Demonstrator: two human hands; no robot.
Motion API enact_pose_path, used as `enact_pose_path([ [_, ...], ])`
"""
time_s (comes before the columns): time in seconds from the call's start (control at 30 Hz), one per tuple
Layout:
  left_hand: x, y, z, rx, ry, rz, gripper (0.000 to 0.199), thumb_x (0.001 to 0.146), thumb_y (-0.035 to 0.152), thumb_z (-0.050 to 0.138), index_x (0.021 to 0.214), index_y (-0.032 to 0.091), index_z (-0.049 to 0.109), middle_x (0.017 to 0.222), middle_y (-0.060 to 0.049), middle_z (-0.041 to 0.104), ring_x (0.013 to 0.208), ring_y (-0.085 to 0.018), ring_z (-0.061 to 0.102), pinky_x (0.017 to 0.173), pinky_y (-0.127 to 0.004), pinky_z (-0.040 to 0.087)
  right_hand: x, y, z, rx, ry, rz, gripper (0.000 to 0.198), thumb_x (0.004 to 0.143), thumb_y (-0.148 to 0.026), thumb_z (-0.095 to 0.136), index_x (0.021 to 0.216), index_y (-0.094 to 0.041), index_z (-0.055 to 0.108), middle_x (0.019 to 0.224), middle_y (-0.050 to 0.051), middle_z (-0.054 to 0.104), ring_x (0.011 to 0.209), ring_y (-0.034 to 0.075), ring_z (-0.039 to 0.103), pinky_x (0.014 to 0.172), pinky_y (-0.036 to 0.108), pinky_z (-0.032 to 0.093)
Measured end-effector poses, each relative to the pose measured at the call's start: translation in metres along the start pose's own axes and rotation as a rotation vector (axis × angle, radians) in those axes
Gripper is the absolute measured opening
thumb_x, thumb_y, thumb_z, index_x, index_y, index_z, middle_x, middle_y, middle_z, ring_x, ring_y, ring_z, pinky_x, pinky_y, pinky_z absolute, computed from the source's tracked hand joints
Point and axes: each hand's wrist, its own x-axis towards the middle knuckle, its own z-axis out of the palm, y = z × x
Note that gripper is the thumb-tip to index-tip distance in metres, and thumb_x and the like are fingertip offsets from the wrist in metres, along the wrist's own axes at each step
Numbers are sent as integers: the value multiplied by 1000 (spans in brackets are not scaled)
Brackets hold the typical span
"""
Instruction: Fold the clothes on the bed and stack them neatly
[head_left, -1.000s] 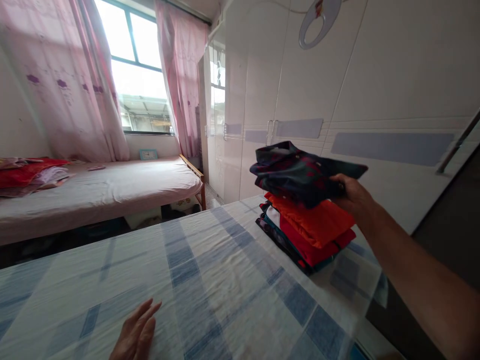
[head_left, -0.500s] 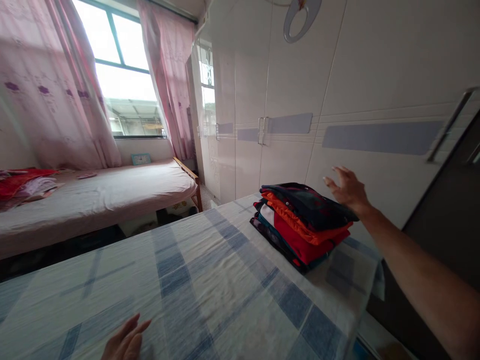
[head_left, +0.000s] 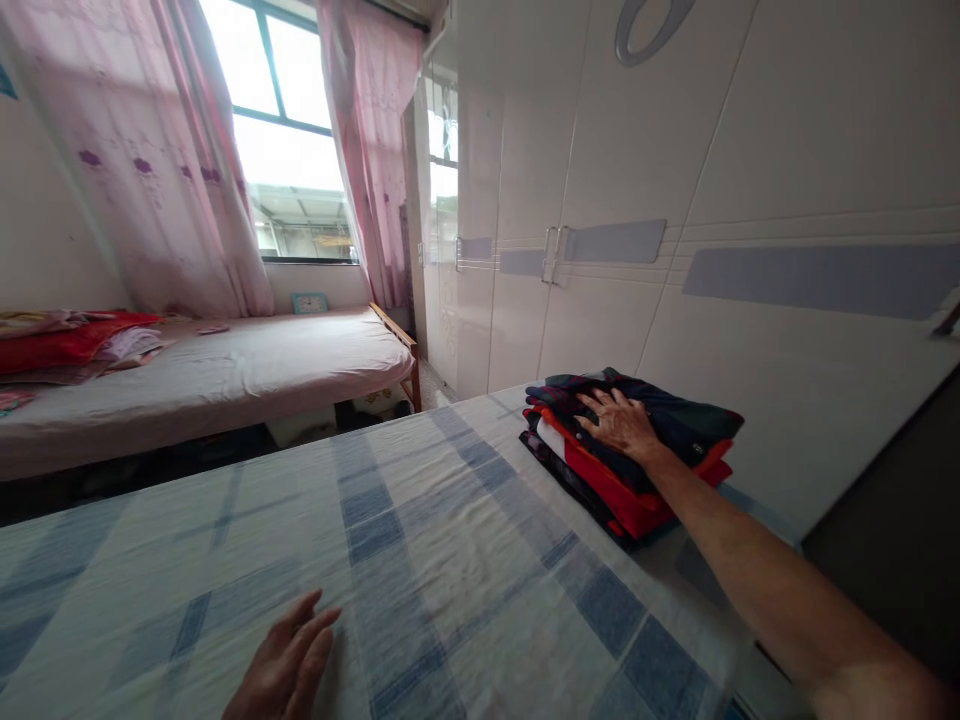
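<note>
A stack of folded clothes (head_left: 637, 505) sits near the far right edge of a bed with a blue-and-white checked sheet (head_left: 465, 570). Its top piece is a dark plaid garment (head_left: 686, 415); orange, red and white layers show beneath. My right hand (head_left: 619, 425) lies on that dark garment with the fingers spread, palm down. At the lower left, my left hand (head_left: 289, 655) is over the checked sheet, fingers stretched out, holding nothing. Whether it touches the sheet I cannot tell.
White wardrobe doors (head_left: 600, 330) rise just behind the stack. Across a gap on the left stands another bed (head_left: 285, 365), with red and pink cloths (head_left: 75, 345) at its left end and a small blue clock (head_left: 310, 302) by the window. Pink curtains (head_left: 187, 220) hang there.
My right hand has come down and left, from above the stack's far right side onto its top garment. My left hand has moved slightly up and right. The view has turned left.
</note>
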Motion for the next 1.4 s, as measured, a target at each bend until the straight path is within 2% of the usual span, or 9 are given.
enact_pose_path([
  [0.23, 0, 28, -1, 40, 66, -21, 50, 87, 48, 30, 100, 22, 71, 125, -8, 59, 117, -25, 55, 98, -42, 47, 7, 4, -23, 48, -33, 14, 53, 87, -48, 40, 132, -23, 49, 140, 9, 46, 127, 33, 37, 98, 54, 32],
  [0.33, 0, 33, -3, 48, 52, -17, 51, 88, 45, 28, 100, 20, 70, 125, -10, 58, 116, -25, 55, 98, -43, 46, -8, -20, -46, 132, 183, -9, 44, 88, -34, 40, 125, -14, 54, 132, 14, 51, 125, 29, 39, 100, 48, 32],
  [0.4, -1, 35, -3, 51, 48, -8, 50, 89, 44, 28, 100, 20, 70, 124, -10, 59, 115, -24, 55, 98, -42, 46, -31, -55, -57, 282, 356, -104, 38, 88, -25, 37, 118, -13, 57, 123, 14, 58, 120, 24, 45, 101, 40, 33],
  [0.43, -1, 36, -3, 53, 47, -1, 49, 89, 43, 28, 99, 20, 70, 124, -9, 59, 115, -24, 55, 97, -42, 46, -46, -77, -58, 371, 368, -178, 35, 89, -24, 37, 115, -15, 58, 120, 11, 60, 116, 21, 48, 100, 37, 35],
  [0.53, -2, 37, -4, 63, 47, 22, 47, 90, 42, 29, 98, 21, 70, 122, -9, 60, 113, -24, 56, 97, -42, 46, -94, -145, -46, 547, 203, -372, 31, 87, -20, 41, 112, -20, 60, 118, 8, 61, 114, 18, 50, 98, 33, 35],
  [0.63, -3, 39, -5, 81, 38, 37, 46, 90, 40, 29, 99, 19, 69, 120, -9, 61, 112, -24, 56, 97, -42, 45, -129, -195, -20, 605, 25, -390, 34, 86, -26, 46, 118, -21, 57, 128, 9, 55, 123, 20, 43, 100, 36, 34],
  [0.7, -3, 40, -5, 91, 29, 47, 44, 90, 38, 30, 99, 20, 69, 118, -9, 62, 112, -23, 56, 97, -42, 45, -140, -213, -6, 608, -66, -382, 38, 87, -30, 46, 123, -20, 55, 134, 10, 51, 127, 22, 40, 102, 39, 31],
  [1.07, -7, 36, -2, 256, -10, 172, 35, 86, 28, 42, 111, 17, 63, 123, -11, 60, 113, -25, 55, 98, -43, 45, -141, -214, 7, 625, -77, -394, 36, 88, -29, 44, 122, -23, 56, 133, 8, 53, 125, 20, 42, 104, 37, 30],
  [1.4, -10, 40, -6, 287, -59, 178, 37, 87, 25, 41, 116, 15, 61, 127, -13, 57, 117, -26, 53, 99, -44, 43, -141, -214, 7, 651, -76, -400, 35, 88, -29, 45, 119, -20, 58, 133, 10, 53, 124, 20, 43, 103, 36, 30],
])
